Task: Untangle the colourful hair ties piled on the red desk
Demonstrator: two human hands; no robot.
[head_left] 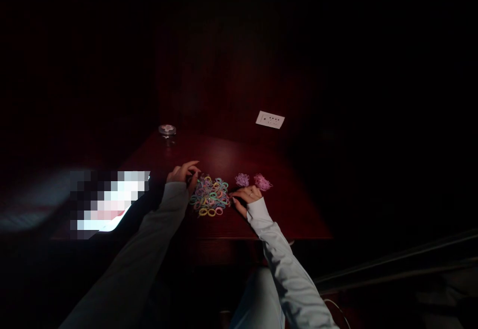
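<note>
Steady the coloured bands [211, 197] with the loosely parted fingers of the left hand [182, 173]; lift singly with the right hand [248, 195], too dimly lit to tell if gripping any.

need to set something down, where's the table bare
The table looks bare beyond the colourful ring pile, right of the jar, and, dimly lit, right of the pink bundle. Crowded between left hand and right hand.
</note>
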